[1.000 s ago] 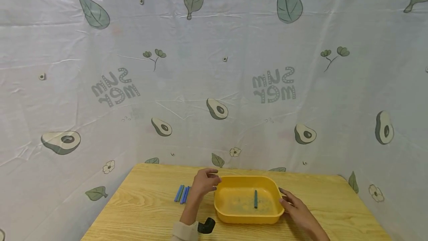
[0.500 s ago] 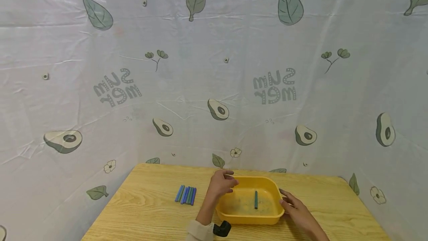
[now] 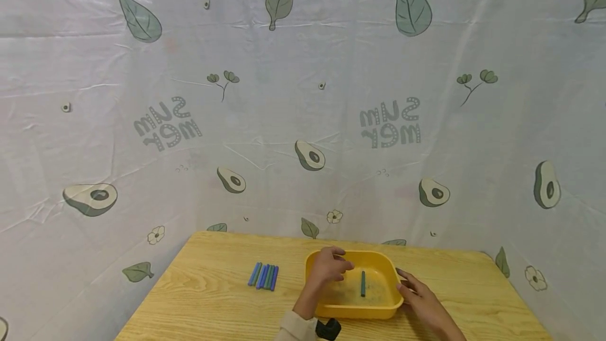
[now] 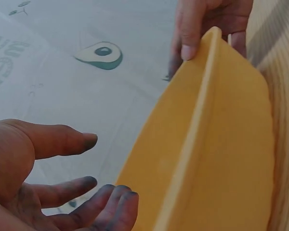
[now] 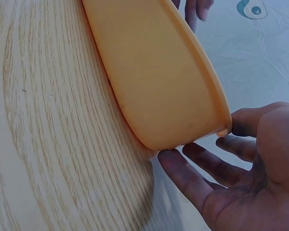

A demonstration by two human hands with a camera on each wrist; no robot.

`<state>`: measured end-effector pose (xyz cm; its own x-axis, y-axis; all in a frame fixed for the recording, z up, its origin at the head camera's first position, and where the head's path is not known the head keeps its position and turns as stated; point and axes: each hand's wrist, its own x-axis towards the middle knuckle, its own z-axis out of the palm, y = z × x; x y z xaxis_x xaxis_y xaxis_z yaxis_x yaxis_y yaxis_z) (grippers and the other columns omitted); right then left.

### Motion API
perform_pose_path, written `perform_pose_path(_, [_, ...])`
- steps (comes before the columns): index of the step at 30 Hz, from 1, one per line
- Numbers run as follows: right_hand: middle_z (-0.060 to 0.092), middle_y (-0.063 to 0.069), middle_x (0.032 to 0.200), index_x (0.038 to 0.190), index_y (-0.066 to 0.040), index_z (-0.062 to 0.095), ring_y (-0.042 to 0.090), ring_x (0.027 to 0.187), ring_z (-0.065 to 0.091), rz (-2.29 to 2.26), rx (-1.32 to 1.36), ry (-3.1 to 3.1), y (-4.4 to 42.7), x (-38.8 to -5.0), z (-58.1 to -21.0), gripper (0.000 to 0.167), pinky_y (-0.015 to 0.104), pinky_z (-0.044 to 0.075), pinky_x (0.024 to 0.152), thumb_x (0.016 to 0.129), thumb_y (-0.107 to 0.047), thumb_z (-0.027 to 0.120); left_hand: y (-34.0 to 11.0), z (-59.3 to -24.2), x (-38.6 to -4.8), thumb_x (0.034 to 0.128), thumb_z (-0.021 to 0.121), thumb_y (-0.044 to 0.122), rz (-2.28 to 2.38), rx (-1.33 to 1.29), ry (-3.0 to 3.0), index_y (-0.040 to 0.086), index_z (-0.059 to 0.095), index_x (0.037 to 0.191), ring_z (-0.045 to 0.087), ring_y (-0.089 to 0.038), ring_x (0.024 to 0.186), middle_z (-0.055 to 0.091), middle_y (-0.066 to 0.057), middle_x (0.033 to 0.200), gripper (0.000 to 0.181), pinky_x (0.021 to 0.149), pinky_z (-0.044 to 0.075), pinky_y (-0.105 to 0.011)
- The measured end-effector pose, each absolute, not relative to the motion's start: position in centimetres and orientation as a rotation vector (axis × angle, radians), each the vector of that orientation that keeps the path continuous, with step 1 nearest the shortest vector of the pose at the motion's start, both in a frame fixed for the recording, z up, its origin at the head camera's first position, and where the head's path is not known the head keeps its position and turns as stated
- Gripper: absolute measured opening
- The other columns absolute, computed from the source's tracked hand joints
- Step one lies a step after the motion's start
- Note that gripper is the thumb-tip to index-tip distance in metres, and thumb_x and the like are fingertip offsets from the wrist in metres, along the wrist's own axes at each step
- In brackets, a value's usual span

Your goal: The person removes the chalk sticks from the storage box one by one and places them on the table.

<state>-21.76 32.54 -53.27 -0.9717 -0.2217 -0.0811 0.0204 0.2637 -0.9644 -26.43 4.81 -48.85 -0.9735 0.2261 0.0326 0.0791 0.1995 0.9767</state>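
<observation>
A yellow plastic basin (image 3: 355, 311) stands on the table, with dark dusty smudges on its floor. In it lies one dark green stick (image 3: 363, 283) that looks like chalk or pastel. My left hand (image 3: 329, 266) hovers over the basin's left part, fingers loosely spread and holding nothing. Dark stains mark the fingertips (image 4: 127, 199) in the left wrist view. My right hand (image 3: 418, 296) holds the basin's right end, its thumb at the rim and its fingers against the outer wall. Left of the basin, several blue and green sticks (image 3: 263, 276) lie side by side in a row.
The wood-grain table (image 3: 208, 299) runs back to a pale hanging sheet (image 3: 265, 120) printed with leaves and avocados. A dark wrist-worn device (image 3: 329, 329) sits by the left sleeve (image 3: 297, 326).
My left hand has moved right, from the basin's left edge to over its inside, uncovering more sticks in the row. The right hand and the green stick have stayed put.
</observation>
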Motion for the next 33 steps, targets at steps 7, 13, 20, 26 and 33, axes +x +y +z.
perform_pose_path(7, [0.041, 0.049, 0.151, 0.166, 0.014, 0.012, 0.049, 0.127, 0.066, -1.772, -0.202, 2.348, 32.5, -21.6, -53.2, 0.068, 0.047, 0.064, 0.096, 0.117, -0.022, 0.044, 5.9, -49.4, -26.7, 0.0933, 0.08, 0.01, 1.875, 0.242, 2.324, -0.009, 0.065, 0.138, 0.074, -0.038, 0.102, 0.076, -0.016, 0.114, 0.051, 0.079, 0.066, -0.043])
perform_pose_path(13, [0.04, 0.049, 0.152, 0.166, 0.013, 0.013, 0.051, 0.128, 0.065, -1.771, -0.195, 2.355, 32.5, -21.6, -53.1, 0.068, 0.047, 0.064, 0.096, 0.117, -0.022, 0.044, 7.1, -49.9, -26.7, 0.0923, 0.081, 0.008, 1.896, 0.197, 2.304, -0.007, 0.066, 0.137, 0.073, -0.033, 0.095, 0.074, -0.012, 0.106, 0.049, 0.078, 0.066, -0.043])
perform_pose_path(20, [0.041, 0.048, 0.151, 0.166, 0.013, 0.014, 0.05, 0.129, 0.065, -1.756, -0.196, 2.363, 32.5, -21.5, -53.2, 0.069, 0.047, 0.064, 0.096, 0.117, -0.024, 0.045, 8.4, -50.8, -26.8, 0.0913, 0.082, 0.007, 1.837, 0.165, 2.328, -0.007, 0.066, 0.138, 0.07, -0.025, 0.08, 0.07, -0.007, 0.095, 0.051, 0.07, 0.065, -0.039])
perform_pose_path(26, [0.04, 0.049, 0.152, 0.166, 0.013, 0.013, 0.05, 0.128, 0.065, -1.766, -0.196, 2.342, 32.6, -21.6, -53.4, 0.069, 0.049, 0.063, 0.097, 0.117, -0.025, 0.044, 9.5, -51.5, -27.1, 0.091, 0.081, 0.004, 1.808, 0.143, 2.32, -0.006, 0.065, 0.14, 0.031, -0.011, 0.051, 0.043, 0.005, 0.061, 0.052, 0.05, 0.035, -0.028])
perform_pose_path(33, [0.041, 0.048, 0.151, 0.166, 0.014, 0.013, 0.05, 0.128, 0.065, -1.771, -0.211, 2.343, 32.6, -21.5, -53.3, 0.07, 0.047, 0.064, 0.096, 0.117, -0.025, 0.045, 10.4, -52.8, -27.5, 0.0883, 0.082, 0.004, 1.72, 0.153, 2.458, -0.002, 0.074, 0.101, 0.032, -0.012, 0.051, 0.044, 0.003, 0.064, 0.016, 0.052, 0.037, -0.028])
